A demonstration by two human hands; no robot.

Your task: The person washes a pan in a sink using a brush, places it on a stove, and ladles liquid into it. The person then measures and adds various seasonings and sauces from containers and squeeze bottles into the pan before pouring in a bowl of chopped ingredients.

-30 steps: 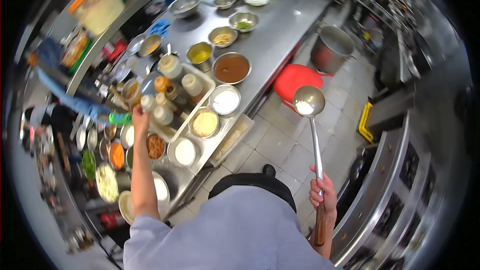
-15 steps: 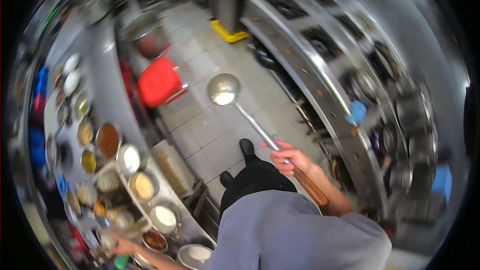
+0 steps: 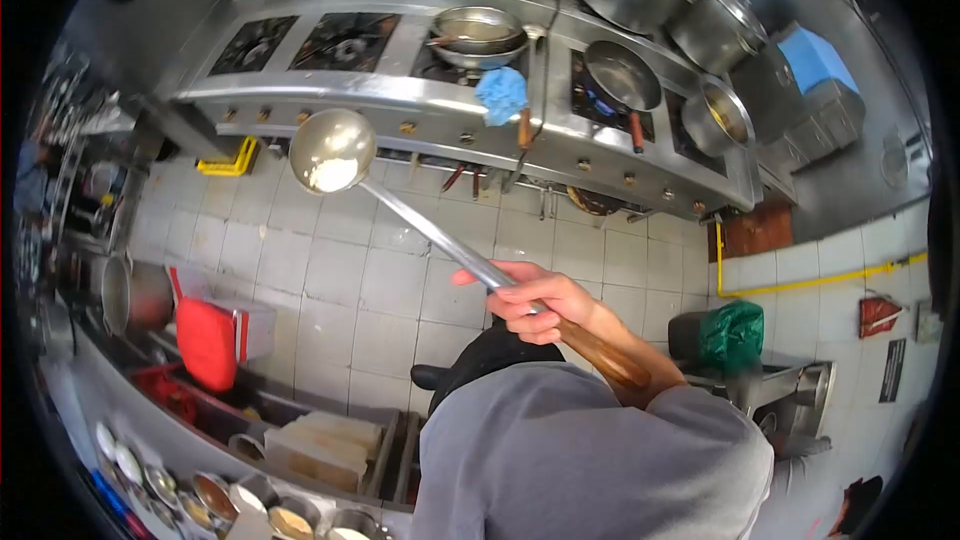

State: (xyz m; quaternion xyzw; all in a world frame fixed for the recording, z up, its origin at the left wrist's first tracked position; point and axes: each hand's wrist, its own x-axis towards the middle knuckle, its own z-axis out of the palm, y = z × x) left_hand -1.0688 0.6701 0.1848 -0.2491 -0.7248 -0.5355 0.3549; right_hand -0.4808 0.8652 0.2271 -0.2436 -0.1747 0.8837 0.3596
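Nearest lay the sleeve of a grey cotton-like shirt (image 3: 705, 440), and past its cuff the brown, rounded wooden grip (image 3: 605, 353) of a long-handled steel ladle (image 3: 440, 237). The right hand (image 3: 540, 305) was closed round the ladle where wood met metal, fingers curled beneath, the forefinger reaching forward under the shaft. The left hand was out of view, so its state could not be told. Ahead, over the pale tiled floor (image 3: 350, 290), the ladle's round, shiny bowl carried a small white heap (image 3: 333, 175), perhaps powder or granules; its texture was too fine to make out.

The ladle looked stiff and sturdy, and likely nose-heavy with its bowl so far out. The hold near the join seemed sound: farther back on the wood the bowl would have weighed more on the wrist, while the smooth metal might have slipped if wet. The loose-looking heap called for a level bowl.

Beyond stood a steel stove (image 3: 350, 90), a crumpled blue cloth (image 3: 502, 95) at its front edge and a dark frying pan (image 3: 622, 77) whose handle jutted over that edge.
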